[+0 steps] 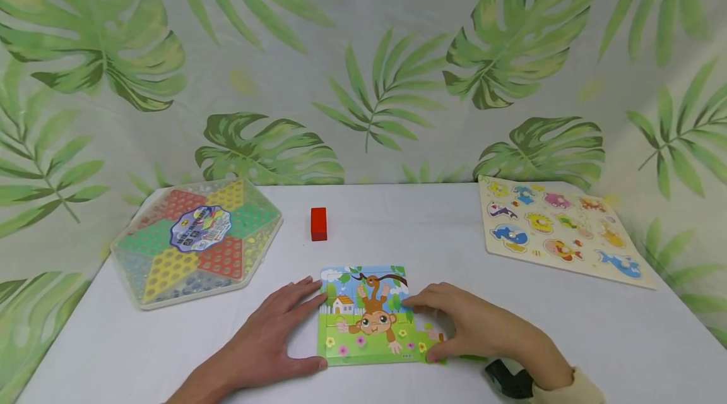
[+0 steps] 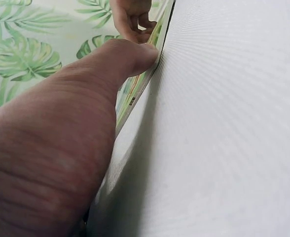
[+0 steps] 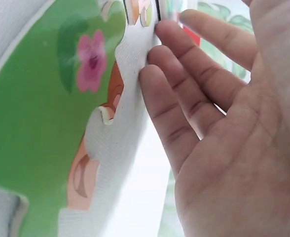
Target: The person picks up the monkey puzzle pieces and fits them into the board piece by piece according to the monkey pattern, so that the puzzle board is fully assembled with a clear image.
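Monkey puzzle (image 1: pixel 366 319) between both hands (touching).

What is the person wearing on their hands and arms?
Both hands are bare: no gloves and no rings that show. The left hand comes from a bare forearm with no sleeve in sight. The right hand has a cream-coloured sleeve cuff at the wrist, and a black strapped device sits just under that wrist.

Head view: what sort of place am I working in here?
Likely a staged tabletop play area: a white table, a leaf-print backdrop, and toys, including a monkey puzzle and a Chinese checkers board.
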Demonstrator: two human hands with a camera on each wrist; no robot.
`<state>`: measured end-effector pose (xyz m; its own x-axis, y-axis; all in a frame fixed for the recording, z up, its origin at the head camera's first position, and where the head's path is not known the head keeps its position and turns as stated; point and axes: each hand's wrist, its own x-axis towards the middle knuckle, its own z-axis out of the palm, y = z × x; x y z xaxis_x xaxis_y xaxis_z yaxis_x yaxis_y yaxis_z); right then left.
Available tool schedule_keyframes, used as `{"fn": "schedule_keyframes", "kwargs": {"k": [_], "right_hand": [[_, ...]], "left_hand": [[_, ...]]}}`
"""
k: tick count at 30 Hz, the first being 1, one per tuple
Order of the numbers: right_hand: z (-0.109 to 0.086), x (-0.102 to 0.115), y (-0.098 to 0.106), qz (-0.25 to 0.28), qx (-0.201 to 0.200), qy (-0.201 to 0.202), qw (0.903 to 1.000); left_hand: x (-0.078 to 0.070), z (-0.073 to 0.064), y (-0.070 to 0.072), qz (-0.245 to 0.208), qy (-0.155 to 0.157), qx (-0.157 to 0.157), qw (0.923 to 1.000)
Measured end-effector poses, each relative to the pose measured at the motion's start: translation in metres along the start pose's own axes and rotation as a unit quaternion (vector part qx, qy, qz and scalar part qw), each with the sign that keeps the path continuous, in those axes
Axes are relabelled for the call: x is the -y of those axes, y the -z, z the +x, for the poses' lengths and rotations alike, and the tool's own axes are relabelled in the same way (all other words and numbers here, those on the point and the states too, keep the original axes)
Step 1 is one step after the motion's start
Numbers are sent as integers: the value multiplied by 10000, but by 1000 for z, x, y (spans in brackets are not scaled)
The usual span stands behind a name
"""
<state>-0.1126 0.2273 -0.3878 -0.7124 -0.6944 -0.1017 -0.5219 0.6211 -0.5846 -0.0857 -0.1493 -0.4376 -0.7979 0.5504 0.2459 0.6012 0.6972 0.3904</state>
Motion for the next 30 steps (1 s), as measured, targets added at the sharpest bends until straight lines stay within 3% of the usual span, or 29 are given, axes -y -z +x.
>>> {"fn": "schedule_keyframes", "kwargs": {"k": [19,26,30], "right_hand": [[-1,-3,-2,-51,190,249,9995],[-1,-6,1,230,263,93,9993],[-1,-7,2,72,143,-92,9998]], "left_hand": [[0,0,0,2,1,-57,10000],[0,0,0,-29,13,-19,10000],[0,0,0,-34,-19,-50,10000]]}}
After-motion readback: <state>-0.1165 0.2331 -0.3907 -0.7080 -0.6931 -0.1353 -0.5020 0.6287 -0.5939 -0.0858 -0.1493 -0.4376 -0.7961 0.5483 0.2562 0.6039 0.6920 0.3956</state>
